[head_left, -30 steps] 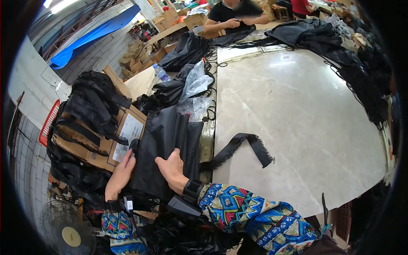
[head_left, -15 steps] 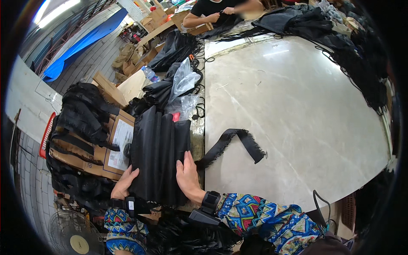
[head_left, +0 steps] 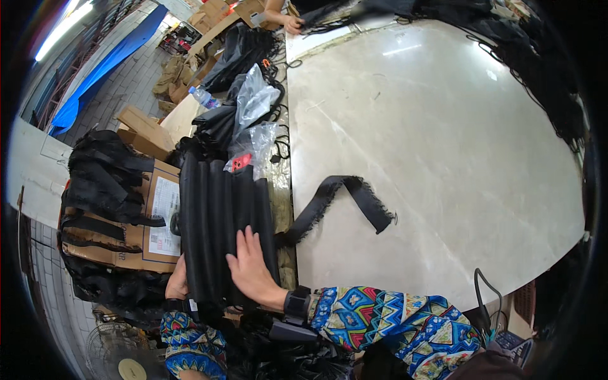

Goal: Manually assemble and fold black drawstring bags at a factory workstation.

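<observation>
A stack of black fabric (head_left: 215,221), folded into long parallel pleats, lies in front of me at the left of the table. My right hand (head_left: 253,266) rests flat on the stack's right part, its fingers stretched out and slightly apart. At the lower left edge of the same fabric is my left hand (head_left: 178,278); its fingers are mostly hidden by the cloth, so their grip does not show. A black strip with frayed edges (head_left: 339,196) lies bent on the tabletop, its left end beside the fabric.
The pale tabletop (head_left: 430,158) stretches to the right. Left stands a cardboard box (head_left: 161,253) draped with frayed black strips (head_left: 104,183). Clear plastic bags (head_left: 256,95) and a bottle (head_left: 204,98) lie beyond. A fan (head_left: 120,348) stands lower left; a co-worker's hand (head_left: 292,25) shows at the far edge.
My right hand has moved left from the fabric's right edge onto its pleats. My left hand's fingers have gone behind the cloth edge. The view has shifted, moving the scene up and left.
</observation>
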A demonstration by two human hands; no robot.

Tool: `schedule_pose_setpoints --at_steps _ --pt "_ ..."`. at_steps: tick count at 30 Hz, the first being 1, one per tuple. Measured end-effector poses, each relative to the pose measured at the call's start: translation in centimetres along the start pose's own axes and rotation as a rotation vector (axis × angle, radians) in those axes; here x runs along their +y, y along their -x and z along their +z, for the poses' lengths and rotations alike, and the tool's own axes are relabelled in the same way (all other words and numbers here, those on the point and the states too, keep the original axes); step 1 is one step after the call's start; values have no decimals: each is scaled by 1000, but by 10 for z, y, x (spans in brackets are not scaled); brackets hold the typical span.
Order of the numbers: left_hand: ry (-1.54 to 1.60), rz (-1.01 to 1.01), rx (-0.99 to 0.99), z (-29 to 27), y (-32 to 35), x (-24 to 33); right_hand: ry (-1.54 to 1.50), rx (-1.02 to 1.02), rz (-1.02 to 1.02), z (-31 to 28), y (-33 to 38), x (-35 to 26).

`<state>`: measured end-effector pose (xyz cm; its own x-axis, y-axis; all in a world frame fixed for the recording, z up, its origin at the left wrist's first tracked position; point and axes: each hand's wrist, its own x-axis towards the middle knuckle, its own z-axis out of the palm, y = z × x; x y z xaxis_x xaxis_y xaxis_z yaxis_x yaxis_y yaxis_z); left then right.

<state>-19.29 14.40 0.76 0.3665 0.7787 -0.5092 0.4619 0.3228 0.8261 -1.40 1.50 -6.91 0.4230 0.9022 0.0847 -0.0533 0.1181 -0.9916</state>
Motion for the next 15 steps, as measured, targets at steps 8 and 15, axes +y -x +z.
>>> schedule_pose_setpoints --at_steps 8,15 --pt "-73 -30 -19 10 -7 1 58 109 131 -22 65 -3" --pt "-110 -2 56 3 6 1 944 -335 -524 -105 53 18"
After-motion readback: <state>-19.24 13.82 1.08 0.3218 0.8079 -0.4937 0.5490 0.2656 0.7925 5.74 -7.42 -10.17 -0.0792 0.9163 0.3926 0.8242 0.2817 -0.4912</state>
